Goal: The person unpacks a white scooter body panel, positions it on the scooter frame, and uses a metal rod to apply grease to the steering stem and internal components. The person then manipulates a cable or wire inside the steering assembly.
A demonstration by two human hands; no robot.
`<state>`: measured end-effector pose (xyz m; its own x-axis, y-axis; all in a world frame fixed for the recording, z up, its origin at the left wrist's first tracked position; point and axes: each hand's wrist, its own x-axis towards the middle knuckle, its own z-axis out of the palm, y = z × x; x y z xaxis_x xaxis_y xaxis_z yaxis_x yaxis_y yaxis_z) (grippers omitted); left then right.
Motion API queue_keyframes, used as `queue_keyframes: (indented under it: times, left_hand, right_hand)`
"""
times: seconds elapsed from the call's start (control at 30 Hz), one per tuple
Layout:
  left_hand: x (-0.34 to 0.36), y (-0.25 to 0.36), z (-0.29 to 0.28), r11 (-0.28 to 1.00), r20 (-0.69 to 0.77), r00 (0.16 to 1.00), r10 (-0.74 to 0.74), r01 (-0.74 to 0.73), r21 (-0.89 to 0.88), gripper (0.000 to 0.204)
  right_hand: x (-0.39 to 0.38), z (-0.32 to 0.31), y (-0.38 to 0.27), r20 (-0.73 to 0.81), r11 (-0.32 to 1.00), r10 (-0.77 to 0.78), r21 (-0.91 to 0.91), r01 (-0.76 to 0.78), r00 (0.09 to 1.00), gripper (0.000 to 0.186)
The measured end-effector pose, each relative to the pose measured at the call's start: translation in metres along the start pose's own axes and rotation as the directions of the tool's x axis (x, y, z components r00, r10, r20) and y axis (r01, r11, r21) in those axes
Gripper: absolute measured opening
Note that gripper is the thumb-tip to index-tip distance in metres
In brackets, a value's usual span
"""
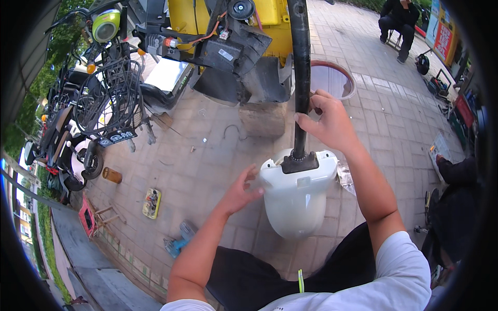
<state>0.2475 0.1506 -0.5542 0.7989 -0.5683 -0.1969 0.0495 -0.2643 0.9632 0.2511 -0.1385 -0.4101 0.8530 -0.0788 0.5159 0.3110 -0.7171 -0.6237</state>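
Observation:
Between my knees stands a glossy white scooter front fender [296, 207], its rounded end toward me. A long black steering tube [301, 57] rises from a dark bracket [300, 163] at the fender's top, where a ring of small bearing balls shows. My right hand [329, 122] is closed round the tube above the bracket, thumb on its near side. Beside the fender's left edge is my left hand [240, 193], fingers apart and holding nothing. Whether its fingertips touch the fender I cannot tell.
Ahead, a yellow scooter body [272, 13] with dark plastic parts and loose wires rests by a wooden block [263, 119]. A blue power tool [179, 241], a small parts tray [151, 203] and a tin [112, 175] lie left. Parked scooters [72, 140] line the left. A person [399, 20] sits far right.

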Motion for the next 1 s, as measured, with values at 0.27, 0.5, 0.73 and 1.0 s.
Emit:
queue_keyframes:
  times: [0.27, 0.5, 0.73, 1.0]
  left_hand:
    - [-0.001, -0.002, 0.001, 1.0, 0.013, 1.0, -0.01, 0.01, -0.02, 0.096]
    - [-0.005, 0.0, 0.005, 0.999, 0.001, 1.0, -0.028, 0.028, 0.025, 0.096]
    - [-0.009, -0.008, -0.005, 0.998, -0.009, 0.999, -0.036, 0.037, 0.057, 0.09]
    - [-0.009, -0.015, -0.002, 0.997, 0.021, 0.998, -0.065, 0.064, 0.047, 0.092]
  right_hand:
    - [0.003, 0.006, 0.01, -0.004, 0.997, -0.069, 0.033, 0.069, 0.998, 0.029]
    - [0.007, 0.009, 0.011, 0.004, 0.999, 0.028, 0.032, -0.028, 1.0, 0.036]
    - [0.011, 0.002, 0.008, -0.022, 0.999, -0.047, 0.014, 0.047, 0.999, 0.035]
    - [0.0, -0.001, 0.002, -0.001, 0.999, -0.04, 0.031, 0.04, 0.999, 0.033]
